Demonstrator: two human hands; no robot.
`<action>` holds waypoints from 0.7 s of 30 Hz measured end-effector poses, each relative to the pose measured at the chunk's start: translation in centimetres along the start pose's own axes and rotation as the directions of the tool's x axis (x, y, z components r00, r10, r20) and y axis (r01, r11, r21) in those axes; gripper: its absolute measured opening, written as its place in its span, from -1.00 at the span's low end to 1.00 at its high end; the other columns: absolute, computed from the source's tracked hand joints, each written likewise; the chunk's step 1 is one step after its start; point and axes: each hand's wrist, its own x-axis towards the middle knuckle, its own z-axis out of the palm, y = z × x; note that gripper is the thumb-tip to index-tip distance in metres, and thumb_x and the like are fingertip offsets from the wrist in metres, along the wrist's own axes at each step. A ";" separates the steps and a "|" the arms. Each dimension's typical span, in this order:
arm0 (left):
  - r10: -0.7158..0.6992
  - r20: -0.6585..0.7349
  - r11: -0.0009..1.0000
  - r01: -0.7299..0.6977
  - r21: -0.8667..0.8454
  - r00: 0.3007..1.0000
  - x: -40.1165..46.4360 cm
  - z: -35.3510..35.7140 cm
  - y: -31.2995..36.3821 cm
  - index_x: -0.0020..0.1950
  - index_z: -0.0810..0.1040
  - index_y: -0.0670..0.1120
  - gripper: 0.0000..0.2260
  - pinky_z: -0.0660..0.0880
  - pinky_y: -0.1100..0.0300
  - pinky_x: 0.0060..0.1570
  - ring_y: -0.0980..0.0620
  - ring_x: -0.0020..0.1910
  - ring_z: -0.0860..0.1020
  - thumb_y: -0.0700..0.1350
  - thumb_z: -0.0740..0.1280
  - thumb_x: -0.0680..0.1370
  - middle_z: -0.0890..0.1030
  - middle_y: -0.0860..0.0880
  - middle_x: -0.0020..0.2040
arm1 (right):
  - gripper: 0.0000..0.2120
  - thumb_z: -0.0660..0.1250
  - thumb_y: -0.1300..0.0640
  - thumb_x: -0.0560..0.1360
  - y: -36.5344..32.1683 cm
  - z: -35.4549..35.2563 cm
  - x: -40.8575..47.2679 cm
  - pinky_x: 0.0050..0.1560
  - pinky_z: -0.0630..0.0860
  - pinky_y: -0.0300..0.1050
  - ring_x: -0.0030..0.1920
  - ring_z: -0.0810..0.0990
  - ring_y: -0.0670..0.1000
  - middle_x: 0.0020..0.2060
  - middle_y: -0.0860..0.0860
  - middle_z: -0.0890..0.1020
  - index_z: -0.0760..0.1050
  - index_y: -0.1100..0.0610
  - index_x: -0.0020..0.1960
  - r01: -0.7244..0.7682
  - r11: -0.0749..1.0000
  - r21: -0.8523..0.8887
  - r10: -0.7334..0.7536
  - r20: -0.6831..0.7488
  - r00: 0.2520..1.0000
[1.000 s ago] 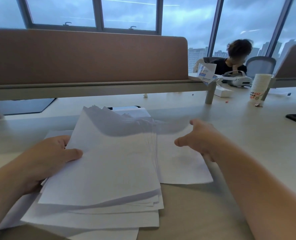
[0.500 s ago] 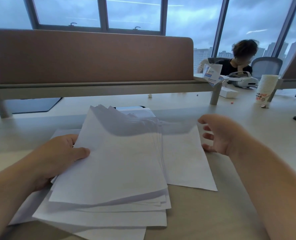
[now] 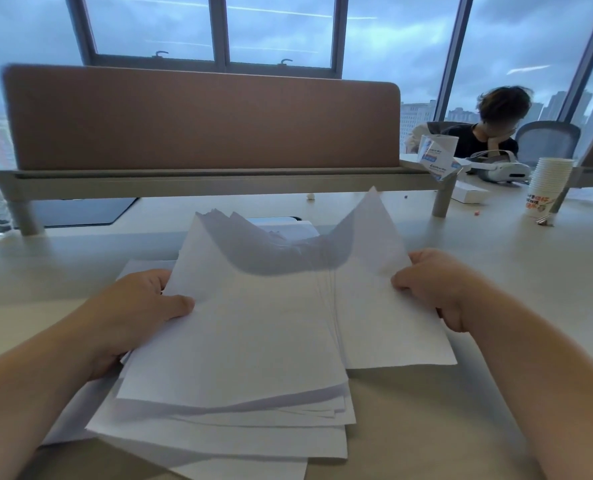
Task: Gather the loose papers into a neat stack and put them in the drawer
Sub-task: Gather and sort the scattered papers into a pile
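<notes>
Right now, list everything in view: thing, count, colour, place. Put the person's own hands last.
paper stack: many loose sheets, white, near desk centre, unevenly fanned
single sheet: one, white, right of the stack, far corner lifted
desk: one, pale beige, beneath everything
divider panel: one, brown, behind the papers
paper cups: one stack, white, far right
headset: one, white, far right
small carton: one, white and blue, by the divider's end
seated person: one, dark top, behind the headset
left hand: grips the stack's left edge
right hand: pinches the single sheet's right edge
</notes>
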 end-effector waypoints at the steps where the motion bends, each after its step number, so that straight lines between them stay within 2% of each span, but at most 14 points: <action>1: -0.001 -0.008 1.000 0.001 -0.014 1.000 0.1 0.0 -0.1 0.14 0.67 -0.12 -0.86 0.64 0.05 -0.22 -0.21 -0.23 0.76 -0.25 0.33 0.67 0.78 -0.20 -0.10 | -0.76 0.23 0.39 0.55 -0.1 -0.1 0.0 -0.01 0.70 0.26 -0.10 0.74 0.30 -0.11 0.26 0.73 0.64 0.20 0.02 0.019 0.999 0.049 -0.017 -0.031 0.999; 5: -0.001 -0.068 0.996 -0.005 -0.094 0.998 0.3 -0.1 -0.1 0.12 0.66 -0.14 -0.84 0.61 0.14 -0.45 -0.12 -0.35 0.74 -0.30 0.30 0.66 0.78 -0.18 -0.15 | -0.77 0.25 0.35 0.53 0.0 -1.0 0.7 0.03 0.64 0.17 -0.14 0.67 0.20 -0.11 0.17 0.71 0.64 0.11 -0.08 0.144 0.945 0.293 -0.069 -0.252 0.965; 7: -0.004 -0.102 0.994 -0.008 -0.111 0.995 0.4 -0.2 0.1 0.09 0.65 -0.12 -0.85 0.61 0.13 -0.37 -0.08 -0.38 0.73 -0.29 0.30 0.66 0.78 -0.14 -0.20 | -0.83 0.26 0.27 0.48 0.0 -1.4 0.7 -0.07 0.60 0.05 -0.18 0.61 0.13 -0.15 0.11 0.70 0.62 0.11 -0.14 0.237 0.886 0.398 -0.063 -0.403 0.913; 9: -0.004 -0.124 0.994 -0.010 -0.111 0.992 0.5 -0.3 0.2 0.08 0.65 -0.11 -0.85 0.60 0.13 -0.32 -0.06 -0.38 0.73 -0.29 0.31 0.66 0.78 -0.10 -0.24 | -0.84 0.24 0.26 0.50 -0.2 -1.7 0.2 -0.21 0.45 -0.09 -0.26 0.52 0.04 -0.28 0.01 0.57 0.52 0.11 -0.22 0.302 0.812 0.500 -0.015 -0.499 0.867; 10: -0.002 -0.132 0.994 -0.013 -0.109 0.991 0.4 -0.4 0.2 0.08 0.65 -0.12 -0.86 0.59 0.16 -0.36 -0.05 -0.40 0.72 -0.29 0.31 0.66 0.77 -0.09 -0.26 | -0.82 0.23 0.27 0.51 -0.4 -1.8 0.1 -0.25 0.40 -0.13 -0.28 0.47 0.01 -0.31 -0.02 0.50 0.45 0.10 -0.24 0.314 0.773 0.551 0.021 -0.518 0.855; 13: -0.009 -0.118 0.989 -0.008 -0.146 0.993 0.3 -0.6 0.3 0.10 0.64 -0.15 -0.84 0.57 0.22 -0.48 -0.04 -0.42 0.71 -0.32 0.29 0.66 0.77 -0.12 -0.25 | -0.83 0.25 0.15 0.50 -0.3 -2.2 0.1 -0.26 0.39 -0.13 -0.30 0.39 0.00 -0.28 0.00 0.43 0.35 0.05 -0.26 0.272 0.758 0.592 0.071 -0.490 0.869; 15: -0.010 -0.115 0.988 -0.008 -0.157 0.993 0.2 -0.6 0.4 0.10 0.65 -0.14 -0.83 0.59 0.16 -0.38 -0.06 -0.38 0.73 -0.32 0.28 0.66 0.78 -0.13 -0.21 | -0.88 0.29 0.06 0.44 0.0 -2.2 0.2 -0.17 0.47 -0.09 -0.32 0.42 -0.03 -0.20 0.05 0.48 0.39 0.04 -0.23 0.222 0.739 0.635 0.077 -0.408 0.910; 18: -0.015 -0.088 0.981 -0.003 -0.193 0.996 0.1 -0.6 0.4 0.12 0.65 -0.13 -0.83 0.62 0.04 -0.18 -0.14 -0.27 0.75 -0.31 0.29 0.66 0.78 -0.18 -0.12 | -0.86 0.30 0.16 0.57 -0.6 -0.9 -1.0 -0.23 0.48 -0.14 -0.33 0.45 -0.04 -0.26 0.02 0.46 0.42 0.05 -0.16 0.198 0.744 0.638 0.014 -0.312 0.950; 21: -0.019 -0.053 0.978 0.008 -0.207 0.998 0.0 -0.4 0.4 0.16 0.66 -0.12 -0.82 0.65 -0.01 -0.12 -0.19 -0.19 0.76 -0.28 0.29 0.67 0.78 -0.19 -0.06 | -0.94 0.29 0.22 0.63 -1.0 1.0 -1.6 -0.32 0.57 -0.16 -0.31 0.59 0.00 -0.23 0.02 0.63 0.53 0.14 0.00 0.214 0.821 0.529 -0.103 -0.232 0.967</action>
